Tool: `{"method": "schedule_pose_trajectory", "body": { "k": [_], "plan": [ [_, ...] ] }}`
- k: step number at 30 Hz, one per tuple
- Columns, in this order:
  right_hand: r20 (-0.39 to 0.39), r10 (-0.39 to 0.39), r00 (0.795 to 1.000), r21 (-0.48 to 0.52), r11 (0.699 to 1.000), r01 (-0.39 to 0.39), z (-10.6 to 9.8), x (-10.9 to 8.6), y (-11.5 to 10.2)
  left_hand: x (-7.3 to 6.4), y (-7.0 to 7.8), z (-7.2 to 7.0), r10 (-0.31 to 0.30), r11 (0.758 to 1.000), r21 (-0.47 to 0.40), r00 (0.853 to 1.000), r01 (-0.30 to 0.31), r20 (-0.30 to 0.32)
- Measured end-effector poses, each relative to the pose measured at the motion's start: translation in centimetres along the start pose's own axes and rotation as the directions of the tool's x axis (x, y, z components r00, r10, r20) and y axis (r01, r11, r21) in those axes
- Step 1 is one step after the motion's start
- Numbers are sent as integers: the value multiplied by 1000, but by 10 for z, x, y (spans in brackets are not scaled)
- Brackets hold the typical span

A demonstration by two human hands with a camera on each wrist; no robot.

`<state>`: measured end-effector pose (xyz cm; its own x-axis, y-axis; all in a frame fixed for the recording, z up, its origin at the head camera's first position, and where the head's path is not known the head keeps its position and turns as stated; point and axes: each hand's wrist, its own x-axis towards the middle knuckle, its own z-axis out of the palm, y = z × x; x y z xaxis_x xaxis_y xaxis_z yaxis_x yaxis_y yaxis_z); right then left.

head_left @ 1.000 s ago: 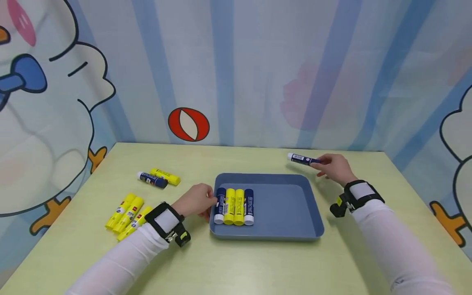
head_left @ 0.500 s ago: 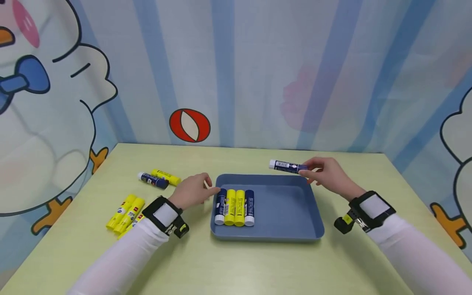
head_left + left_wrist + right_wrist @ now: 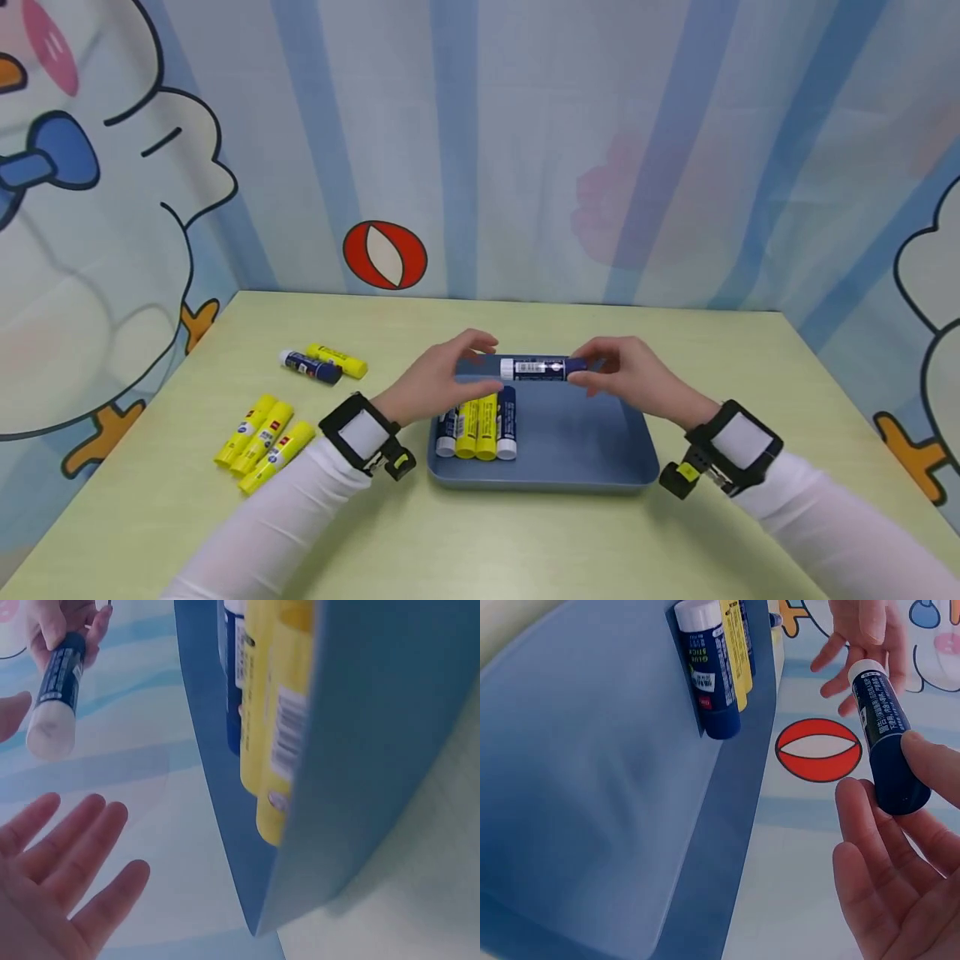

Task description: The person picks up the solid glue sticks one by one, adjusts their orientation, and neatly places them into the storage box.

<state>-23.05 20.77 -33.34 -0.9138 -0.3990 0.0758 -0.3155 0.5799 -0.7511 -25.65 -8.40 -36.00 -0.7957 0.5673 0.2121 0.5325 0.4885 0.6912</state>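
Note:
My right hand (image 3: 637, 375) pinches the dark end of a navy glue stick (image 3: 536, 368), which lies level above the far part of a blue-grey tray (image 3: 585, 442). The glue stick's white cap points at my left hand (image 3: 438, 375). That hand is spread, thumb and fingers apart on either side of the white cap in the left wrist view, with a gap to it. Below it in the tray, a row of glue sticks lies side by side: a navy one (image 3: 446, 437), two yellow ones (image 3: 487, 425) in the middle, and another navy one (image 3: 507, 425).
On the table left of the tray lie several yellow glue sticks (image 3: 262, 437). Farther back, a navy glue stick (image 3: 309, 367) lies against a yellow one (image 3: 337, 360). A printed curtain (image 3: 525, 167) stands behind the table's far edge.
My right hand has carried the navy glue stick left and nearer, from the table's back right to over the tray. My left hand has moved right from the tray's left rim and spread.

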Motion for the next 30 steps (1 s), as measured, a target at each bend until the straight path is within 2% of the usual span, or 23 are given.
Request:
{"method": "schedule_pose_trajectory", "body": {
  "k": [7,15,23,27,30],
  "plan": [
    [14,-10,1000,3,1000,10,6,1,-3,0,7,4,37,998,-47,999,-36,32],
    [27,-17,999,9,1000,17,10,3,0,-1,7,6,30,998,-54,999,-29,25],
    [1,0,1000,58,998,0,10,5,-3,-3,12,8,-53,986,-160,998,45,-44],
    [-17,32,999,117,993,-30,12,4,-3,-4,15,12,-115,973,-208,990,96,-79],
    [-35,84,996,180,981,-76,16,3,-3,-6,17,17,-158,954,-273,981,122,-112]
  ]
}}
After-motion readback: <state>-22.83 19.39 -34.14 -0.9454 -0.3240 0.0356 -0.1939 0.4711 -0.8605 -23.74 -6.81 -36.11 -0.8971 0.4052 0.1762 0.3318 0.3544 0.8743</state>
